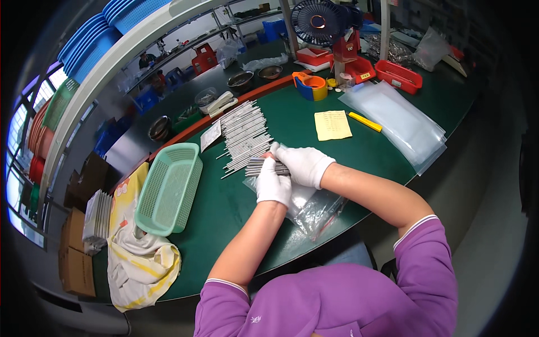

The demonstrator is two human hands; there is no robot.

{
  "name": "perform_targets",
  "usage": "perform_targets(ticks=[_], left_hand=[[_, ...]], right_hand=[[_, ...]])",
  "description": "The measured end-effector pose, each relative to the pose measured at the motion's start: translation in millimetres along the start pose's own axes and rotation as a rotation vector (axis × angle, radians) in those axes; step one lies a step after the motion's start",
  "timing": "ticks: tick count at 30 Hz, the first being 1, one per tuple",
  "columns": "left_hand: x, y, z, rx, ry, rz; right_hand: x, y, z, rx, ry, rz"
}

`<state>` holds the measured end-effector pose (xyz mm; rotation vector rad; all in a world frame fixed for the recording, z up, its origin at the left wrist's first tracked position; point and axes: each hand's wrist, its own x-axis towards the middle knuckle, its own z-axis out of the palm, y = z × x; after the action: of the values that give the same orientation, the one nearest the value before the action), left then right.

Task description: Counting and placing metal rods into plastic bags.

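Both my hands wear white gloves and come together over the green table. My left hand (273,187) is closed around a small bundle of metal rods (256,167), with its thumb raised along them. Against the other side of the same bundle, my right hand (306,165) curls its fingers, some of them hidden. A clear plastic bag (315,210) lies on the table below my wrists. Just beyond the hands, many loose metal rods (243,133) lie side by side in a slanting pile. A white printed slip (211,136) rests at the pile's left edge.
To the left stand a green perforated basket (188,194) and a crumpled cloth (143,264). A yellow note (332,124), yellow cutter (365,122) and flat plastic bags (401,126) lie to the right. Behind are a tape dispenser (312,89), red trays (400,77) and a fan (319,22).
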<state>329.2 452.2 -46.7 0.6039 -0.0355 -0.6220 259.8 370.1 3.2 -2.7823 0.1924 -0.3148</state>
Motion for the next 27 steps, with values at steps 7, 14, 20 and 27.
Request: perform_targets(ticks=[7, 14, 20, 27], left_hand=[[-3, 75, -57, 1.031, -0.447, 0.637], [-22, 54, -71, 1.627, -0.540, 0.688], [-31, 50, -67, 1.709, -0.575, 0.816], [-41, 36, -82, 1.841, -0.583, 0.780]], right_hand=[[5, 42, -1, -0.121, -0.111, -0.246], [25, 41, 14, -0.038, -0.257, -0.389], [11, 71, 39, 0.396, -0.030, -0.418], [8, 74, 54, 1.301, -0.033, 0.023]])
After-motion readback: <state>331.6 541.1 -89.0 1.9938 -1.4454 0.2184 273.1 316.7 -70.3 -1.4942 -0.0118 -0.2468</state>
